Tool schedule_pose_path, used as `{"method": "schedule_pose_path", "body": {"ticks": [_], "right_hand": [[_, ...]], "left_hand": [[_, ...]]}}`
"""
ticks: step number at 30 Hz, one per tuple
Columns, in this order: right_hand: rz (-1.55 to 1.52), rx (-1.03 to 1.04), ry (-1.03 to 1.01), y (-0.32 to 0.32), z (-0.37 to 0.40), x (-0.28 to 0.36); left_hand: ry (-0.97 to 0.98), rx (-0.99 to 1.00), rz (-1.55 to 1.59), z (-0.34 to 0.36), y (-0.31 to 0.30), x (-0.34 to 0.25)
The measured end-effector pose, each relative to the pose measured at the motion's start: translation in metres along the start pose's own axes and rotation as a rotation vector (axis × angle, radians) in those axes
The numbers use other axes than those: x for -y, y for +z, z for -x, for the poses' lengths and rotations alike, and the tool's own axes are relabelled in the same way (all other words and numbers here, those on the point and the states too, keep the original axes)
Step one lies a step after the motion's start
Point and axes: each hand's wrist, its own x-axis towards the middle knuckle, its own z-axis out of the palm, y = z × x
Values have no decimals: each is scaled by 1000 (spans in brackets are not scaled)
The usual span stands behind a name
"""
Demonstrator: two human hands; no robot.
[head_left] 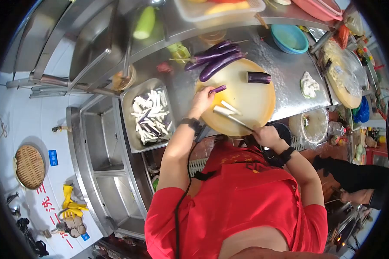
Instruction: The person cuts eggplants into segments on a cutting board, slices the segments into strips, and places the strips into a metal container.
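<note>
My left hand point(202, 102), over the left side of the round cutting board point(261, 103), has its fingers closed on a purple-skinned eggplant piece point(218, 89). My right hand point(266, 135) grips the handle of a knife point(242, 123) at the board's front edge. Its blade, seen nearly edge-on, points left across the board. Pale cut eggplant strips point(231, 108) lie beside the blade. Toward the back right of the board rests a thick eggplant chunk point(259, 77). Several whole eggplants point(220, 64) lie at the board's back left edge, partly on the counter.
Left of the board, a metal tray point(170, 97) holds many cut eggplant strips. Beyond it are steel sinks point(103, 142). A blue bowl point(289, 38) and a crumpled white cloth-like item point(309, 85) are to the right. An overhead shelf point(177, 38) crosses the back. Another person's dark sleeve point(354, 172) is at right.
</note>
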Motion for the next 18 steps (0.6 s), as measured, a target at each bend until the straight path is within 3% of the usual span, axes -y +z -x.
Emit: {"method": "schedule_pose_path", "body": {"ticks": [2,3,6,7,9,11,14,15,17,18], "right_hand": [[-4,-73,132,-11,2,-2],[-1,-73,138,-12,2,-4],[-26,-70,321,-16,4,-10],[-22,-67,329,-15,5,-11],[-58,-74,306,-15,5,-11],[-60,-86,297,-19,2,-4],[-52,-80,248,-22,0,4],[-51,-81,256,-23,0,7],[-74,-153,226,-24,-1,15],[-91,-174,208,-23,-2,17]], "left_hand": [[-273,125,449,5,-13,8],[-268,129,453,9,-20,12],[-254,481,490,21,-46,7],[-251,488,497,21,-40,7],[-118,742,298,22,-17,8],[-74,691,238,23,5,2],[-112,297,-34,32,13,-16],[-107,302,-31,36,15,-16],[-226,177,-73,47,17,-7],[-190,50,25,55,16,-4]]}}
